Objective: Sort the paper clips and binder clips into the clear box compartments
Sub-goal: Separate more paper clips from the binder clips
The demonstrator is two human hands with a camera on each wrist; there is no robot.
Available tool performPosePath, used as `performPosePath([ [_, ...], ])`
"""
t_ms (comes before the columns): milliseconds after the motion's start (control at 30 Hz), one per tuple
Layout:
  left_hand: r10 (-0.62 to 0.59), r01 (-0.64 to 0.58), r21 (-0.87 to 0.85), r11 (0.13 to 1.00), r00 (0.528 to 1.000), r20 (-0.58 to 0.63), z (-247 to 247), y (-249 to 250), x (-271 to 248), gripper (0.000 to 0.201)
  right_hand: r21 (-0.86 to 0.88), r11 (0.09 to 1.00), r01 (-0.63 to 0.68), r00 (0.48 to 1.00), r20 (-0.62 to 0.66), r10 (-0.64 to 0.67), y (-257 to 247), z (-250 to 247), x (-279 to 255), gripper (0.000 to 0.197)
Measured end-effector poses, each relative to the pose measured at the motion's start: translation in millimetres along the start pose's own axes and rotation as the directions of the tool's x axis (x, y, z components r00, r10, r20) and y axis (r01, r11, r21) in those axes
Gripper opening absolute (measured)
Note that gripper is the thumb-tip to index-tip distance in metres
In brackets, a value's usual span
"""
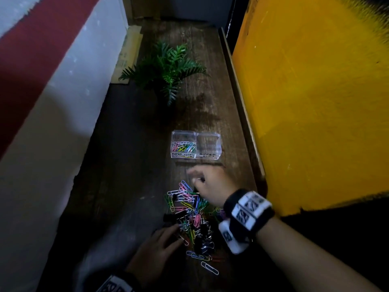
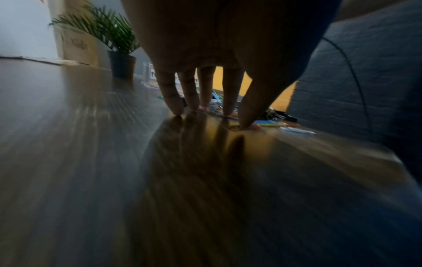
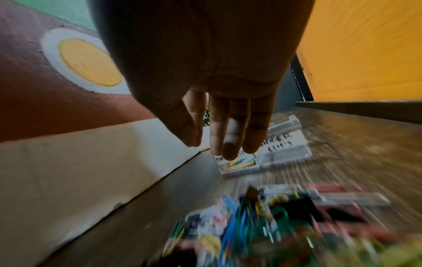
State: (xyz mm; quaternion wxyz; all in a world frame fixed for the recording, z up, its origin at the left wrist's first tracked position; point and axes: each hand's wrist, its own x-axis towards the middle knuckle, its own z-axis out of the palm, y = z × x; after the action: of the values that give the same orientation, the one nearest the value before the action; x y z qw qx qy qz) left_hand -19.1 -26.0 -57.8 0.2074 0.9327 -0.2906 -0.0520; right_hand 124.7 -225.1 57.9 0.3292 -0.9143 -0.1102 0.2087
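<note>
The box (image 1: 216,137) lies at 12 o'clock from the right hand (image 1: 207,184), near it but apart, its long axis running 9 to 3. The 9 o'clock compartment holds paper clips (image 1: 183,146); the 3 o'clock one, labelled for binder clips, looks bare. The pile (image 1: 189,216) of mixed clips sits at 6 o'clock from that hand, under its wrist, so the right hand stands between pile and box and is the nearer hand to both compartments. In the wrist view its fingers (image 3: 230,137) hang straight and loose with nothing seen between them. The head view is too blurred at the fingertips to rule out a small clip.

The left hand (image 1: 155,247) rests at the pile's 8 o'clock edge, fingers spread, tips down on the table (image 1: 130,165), thumb touching a clip, gripping nothing. Black binder clips (image 1: 203,239) lie at 3 o'clock from it, so the left looks better placed to pick while the right drops
</note>
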Motion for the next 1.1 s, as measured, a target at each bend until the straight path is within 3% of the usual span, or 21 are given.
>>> performPosePath([
  [133, -0.028, 0.028, 0.007, 1.000, 0.999, 0.023, 4.4, 2.3, -12.1, 0.043, -0.145, 0.988, 0.046, 0.999, -0.019, -0.050, 26.8, 44.3, -62.0, 0.029],
  [267, -0.082, 0.078, 0.054, 0.996, 0.993, 0.081, 0.5, 7.0, -13.2, 0.047, -0.251, 0.967, 0.045, 0.995, -0.077, -0.066, 51.9, 83.1, -119.8, 0.042],
  [333, -0.089, 0.082, 0.065, 0.995, 0.989, 0.117, 0.1, 8.9, -15.9, 0.045, -0.349, 0.937, 0.003, 0.999, -0.035, -0.016, 61.7, 97.2, -138.6, 0.049],
  [433, -0.092, 0.083, 0.072, 0.994, 0.987, 0.130, -1.3, 7.5, -21.6, 0.043, -0.445, 0.891, -0.088, 0.996, -0.014, 0.091, 70.9, 105.4, -150.2, 0.056],
  [567, -0.064, 0.059, 0.057, 0.997, 0.994, 0.083, -0.3, 4.9, -28.8, 0.044, -0.440, 0.893, -0.090, 0.993, 0.024, 0.112, 83.7, 104.0, -150.3, 0.059],
  [733, -0.114, 0.105, 0.080, 0.991, 0.987, 0.110, -9.2, 10.1, -33.8, 0.048, -0.480, 0.873, -0.091, 0.992, 0.029, 0.119, 85.0, 88.7, -135.8, 0.066],
  [833, -0.123, 0.112, 0.103, 0.988, 0.987, 0.107, -11.2, 13.9, -38.4, 0.040, -0.451, 0.887, -0.098, 0.994, -0.001, 0.109, 82.8, 84.9, -136.8, 0.069],
  [900, -0.108, 0.100, 0.091, 0.991, 0.991, 0.084, -8.6, 15.1, -43.7, 0.033, -0.383, 0.921, -0.074, 0.995, -0.091, 0.042, 79.9, 86.9, -143.4, 0.063],
  [1000, -0.053, 0.049, 0.086, 0.995, 0.997, 0.049, -3.3, 17.2, -48.8, 0.032, -0.364, 0.931, 0.010, 0.972, -0.217, -0.095, 78.1, 96.5, -156.0, 0.039],
  [1100, -0.048, 0.041, 0.096, 0.994, 0.996, 0.074, -0.6, 19.5, -51.9, 0.038, -0.419, 0.907, 0.049, 0.977, -0.167, -0.130, 75.9, 110.4, -169.2, 0.021],
])
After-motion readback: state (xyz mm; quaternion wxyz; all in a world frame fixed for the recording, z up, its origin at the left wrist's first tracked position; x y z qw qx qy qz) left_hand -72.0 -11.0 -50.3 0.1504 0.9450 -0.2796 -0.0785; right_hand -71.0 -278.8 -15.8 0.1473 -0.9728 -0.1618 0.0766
